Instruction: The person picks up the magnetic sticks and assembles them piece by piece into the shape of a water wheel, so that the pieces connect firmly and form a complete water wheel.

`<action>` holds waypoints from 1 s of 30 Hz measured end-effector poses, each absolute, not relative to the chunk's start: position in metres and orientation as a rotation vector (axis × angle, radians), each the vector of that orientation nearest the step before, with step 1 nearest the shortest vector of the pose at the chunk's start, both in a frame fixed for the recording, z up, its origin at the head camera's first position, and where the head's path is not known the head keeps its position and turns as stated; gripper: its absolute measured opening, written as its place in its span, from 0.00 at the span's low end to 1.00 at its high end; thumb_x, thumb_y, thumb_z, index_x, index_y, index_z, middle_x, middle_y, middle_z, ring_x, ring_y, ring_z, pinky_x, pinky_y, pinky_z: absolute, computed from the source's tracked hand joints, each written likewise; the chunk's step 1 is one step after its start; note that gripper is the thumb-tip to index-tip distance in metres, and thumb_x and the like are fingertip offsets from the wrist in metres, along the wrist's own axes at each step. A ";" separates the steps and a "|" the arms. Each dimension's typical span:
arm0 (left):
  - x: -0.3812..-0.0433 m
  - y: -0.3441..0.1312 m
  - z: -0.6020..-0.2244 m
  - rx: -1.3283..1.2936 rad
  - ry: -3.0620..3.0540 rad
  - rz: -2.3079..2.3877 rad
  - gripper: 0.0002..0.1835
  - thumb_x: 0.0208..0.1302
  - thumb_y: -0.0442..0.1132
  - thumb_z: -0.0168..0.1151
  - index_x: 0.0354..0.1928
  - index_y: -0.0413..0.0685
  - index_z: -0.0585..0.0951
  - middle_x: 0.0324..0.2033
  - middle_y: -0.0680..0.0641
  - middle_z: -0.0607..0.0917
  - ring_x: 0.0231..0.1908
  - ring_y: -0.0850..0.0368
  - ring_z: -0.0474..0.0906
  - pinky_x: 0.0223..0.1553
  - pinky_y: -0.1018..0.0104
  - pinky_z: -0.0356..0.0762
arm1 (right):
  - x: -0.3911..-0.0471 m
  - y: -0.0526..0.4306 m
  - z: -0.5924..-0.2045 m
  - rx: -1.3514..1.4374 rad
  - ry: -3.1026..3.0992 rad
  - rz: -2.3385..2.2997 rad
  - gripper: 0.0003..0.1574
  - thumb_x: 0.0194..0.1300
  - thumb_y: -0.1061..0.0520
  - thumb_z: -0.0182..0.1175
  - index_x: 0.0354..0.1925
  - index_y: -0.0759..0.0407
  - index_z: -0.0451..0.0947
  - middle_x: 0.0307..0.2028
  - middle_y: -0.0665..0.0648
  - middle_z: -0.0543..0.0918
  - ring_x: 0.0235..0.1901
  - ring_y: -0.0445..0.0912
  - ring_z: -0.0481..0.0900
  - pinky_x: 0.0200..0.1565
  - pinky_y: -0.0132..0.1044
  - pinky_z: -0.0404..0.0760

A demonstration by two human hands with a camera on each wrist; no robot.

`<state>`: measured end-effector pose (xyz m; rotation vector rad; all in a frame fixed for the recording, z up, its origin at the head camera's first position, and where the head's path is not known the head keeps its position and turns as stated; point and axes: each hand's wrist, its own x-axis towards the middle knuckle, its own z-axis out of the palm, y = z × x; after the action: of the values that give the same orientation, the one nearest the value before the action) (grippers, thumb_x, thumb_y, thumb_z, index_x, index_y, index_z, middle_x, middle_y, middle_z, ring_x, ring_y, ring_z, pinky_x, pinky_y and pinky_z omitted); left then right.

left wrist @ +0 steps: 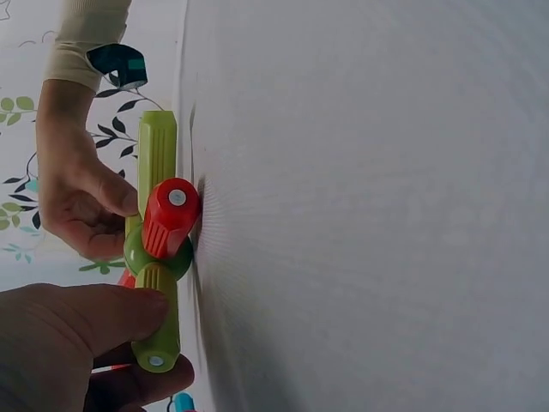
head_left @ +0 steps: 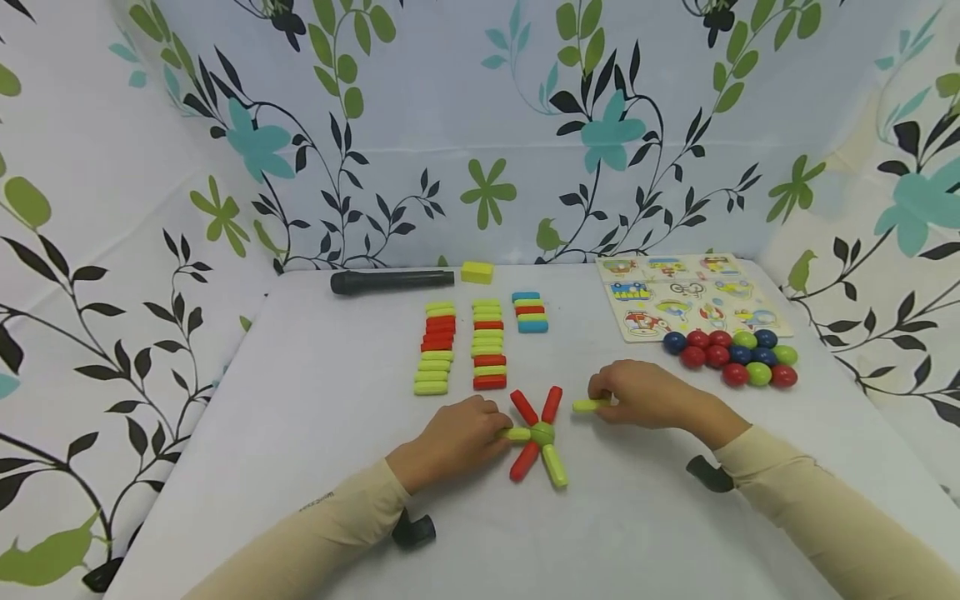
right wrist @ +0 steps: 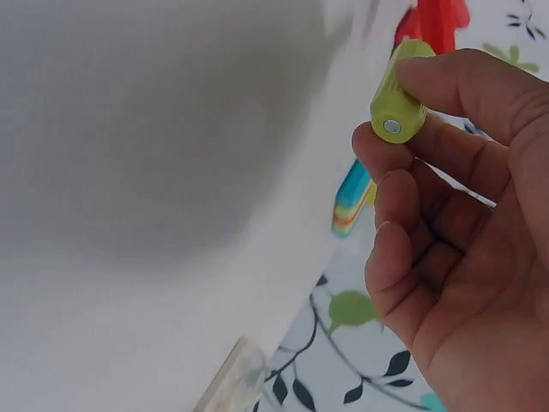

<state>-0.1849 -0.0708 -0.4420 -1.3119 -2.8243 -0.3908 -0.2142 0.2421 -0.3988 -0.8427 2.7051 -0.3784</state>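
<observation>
A green ball (head_left: pixel 542 433) lies near the middle of the table with red and yellow-green toy building sticks standing out from it like spokes. My left hand (head_left: pixel 457 437) pinches one yellow-green stick (left wrist: pixel 157 330) of this star between thumb and fingers, its inner end at the ball. To the right of the star, my right hand (head_left: pixel 645 396) holds a loose yellow-green stick (head_left: pixel 587 406) by thumb and fingertips, apart from the ball. A silvery disc shows in that stick's end (right wrist: pixel 392 127) in the right wrist view. Another yellow-green spoke (head_left: pixel 555 467) points toward the front.
Behind the star lie a left row of sticks (head_left: pixel 433 367), a middle row (head_left: pixel 488 350) and a short right row (head_left: pixel 531 310). Farther back are a black microphone (head_left: pixel 390 282) and a yellow block (head_left: pixel 477 272). Coloured balls (head_left: pixel 738 354) sit by a picture puzzle board (head_left: pixel 645 292) at right.
</observation>
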 end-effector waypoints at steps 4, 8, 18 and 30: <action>-0.184 -0.073 -0.442 -1.310 -2.826 -0.418 0.14 0.64 0.47 0.72 0.49 0.51 0.88 0.36 0.55 0.87 0.38 0.62 0.78 0.36 0.76 0.78 | -0.206 0.228 -0.402 -0.888 2.693 -0.345 0.09 0.63 0.53 0.70 0.43 0.47 0.86 0.34 0.41 0.82 0.36 0.40 0.76 0.42 0.37 0.81; -0.183 -0.072 -0.442 -1.316 -2.827 -0.426 0.14 0.64 0.47 0.72 0.49 0.51 0.88 0.36 0.55 0.87 0.38 0.62 0.78 0.37 0.75 0.78 | -0.200 0.218 -0.404 -0.895 2.664 -0.311 0.09 0.62 0.52 0.71 0.42 0.46 0.86 0.33 0.40 0.81 0.35 0.39 0.75 0.41 0.37 0.79; -0.183 -0.072 -0.441 -1.320 -2.807 -0.407 0.14 0.65 0.46 0.71 0.49 0.51 0.88 0.35 0.55 0.86 0.38 0.61 0.78 0.35 0.75 0.78 | -0.196 0.213 -0.404 -0.965 2.650 -0.321 0.11 0.60 0.51 0.73 0.42 0.45 0.86 0.33 0.39 0.81 0.35 0.38 0.74 0.40 0.35 0.79; -0.181 -0.072 -0.438 -1.306 -2.827 -0.417 0.14 0.64 0.46 0.72 0.49 0.51 0.88 0.35 0.55 0.86 0.37 0.61 0.77 0.34 0.75 0.77 | -0.251 0.305 -0.392 -0.485 3.134 -0.085 0.23 0.66 0.55 0.65 0.58 0.61 0.81 0.52 0.65 0.83 0.50 0.61 0.78 0.46 0.59 0.80</action>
<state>-0.1810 -0.0719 -0.4380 -1.3061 -2.8268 -0.4170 -0.2506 0.3046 -0.3920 -0.4846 3.1336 -0.0846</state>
